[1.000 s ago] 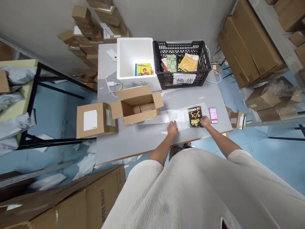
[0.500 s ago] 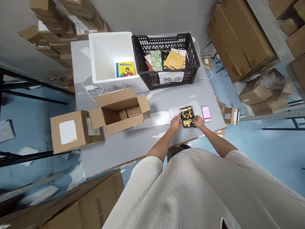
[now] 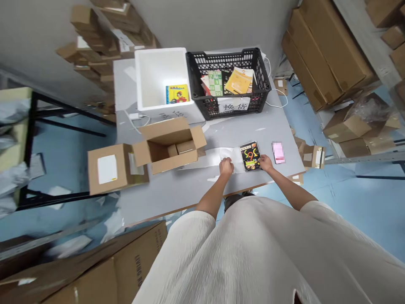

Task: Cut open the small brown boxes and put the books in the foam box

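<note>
Left hand (image 3: 226, 167) has moved off the book (image 3: 249, 156), farther left of the phone (image 3: 279, 153), curling at the sheet (image 3: 211, 158); pinching, I cannot tell. So right hand (image 3: 265, 163) alone seems to pinch the book, left of the phone.

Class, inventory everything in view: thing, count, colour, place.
table: 1, grey, centre
tub: 1, white, table's back left
yellow book: 1, yellow and blue, in tub
crate: 1, black, right of tub
crate books: several, mixed colours, inside
black book: 1, black, table's front right
sheeting: count unclear, white, beside black book
phone: 1, pink screen, table's right
open box: 1, brown, before tub
labelled box: 1, brown, beside open box
other boxes: many, brown, around table
floor: 1, blue, below
shirt: 1, white, bottom
left hand: 1, bare, on sheeting
right hand: 1, bare, on black book's edge
</note>
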`<state>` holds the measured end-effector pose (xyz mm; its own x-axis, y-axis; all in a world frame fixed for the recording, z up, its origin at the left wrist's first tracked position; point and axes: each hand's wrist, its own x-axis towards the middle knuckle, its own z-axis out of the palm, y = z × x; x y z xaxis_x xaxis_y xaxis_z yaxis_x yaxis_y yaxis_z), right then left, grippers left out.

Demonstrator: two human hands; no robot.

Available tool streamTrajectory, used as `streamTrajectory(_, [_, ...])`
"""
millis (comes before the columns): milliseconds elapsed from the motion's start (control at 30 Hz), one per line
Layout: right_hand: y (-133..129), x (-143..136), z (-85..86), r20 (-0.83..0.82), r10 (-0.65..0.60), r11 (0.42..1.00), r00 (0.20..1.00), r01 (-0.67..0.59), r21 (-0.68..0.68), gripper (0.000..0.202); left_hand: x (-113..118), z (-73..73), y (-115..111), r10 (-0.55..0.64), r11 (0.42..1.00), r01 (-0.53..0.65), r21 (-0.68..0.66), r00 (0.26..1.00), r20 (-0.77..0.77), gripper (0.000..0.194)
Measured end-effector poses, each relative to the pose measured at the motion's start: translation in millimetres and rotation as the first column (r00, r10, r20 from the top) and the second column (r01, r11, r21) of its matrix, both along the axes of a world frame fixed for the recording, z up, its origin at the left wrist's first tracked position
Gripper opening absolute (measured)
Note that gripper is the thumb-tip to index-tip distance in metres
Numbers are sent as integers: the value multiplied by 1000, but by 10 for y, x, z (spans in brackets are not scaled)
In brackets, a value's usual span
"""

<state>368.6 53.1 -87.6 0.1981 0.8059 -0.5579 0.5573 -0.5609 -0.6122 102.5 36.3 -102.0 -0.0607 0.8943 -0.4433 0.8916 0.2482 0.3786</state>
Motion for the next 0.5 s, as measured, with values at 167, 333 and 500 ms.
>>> streamTrajectory(167, [24,-327,-31,-15,69,998,998,-68,13,28,-561,98,-364,147,989,-147,7,987,-65,35])
streamTrajectory(333, [1,-546,-51,69,157,987,985,-159,22,28,-932,156,-697,238,971,-239,7,968,-80,36])
streamTrajectory(500, [-29,-594,-40,158,216,974,964,-225,39,22,-925,139,-778,112,989,-121,85,989,97,41])
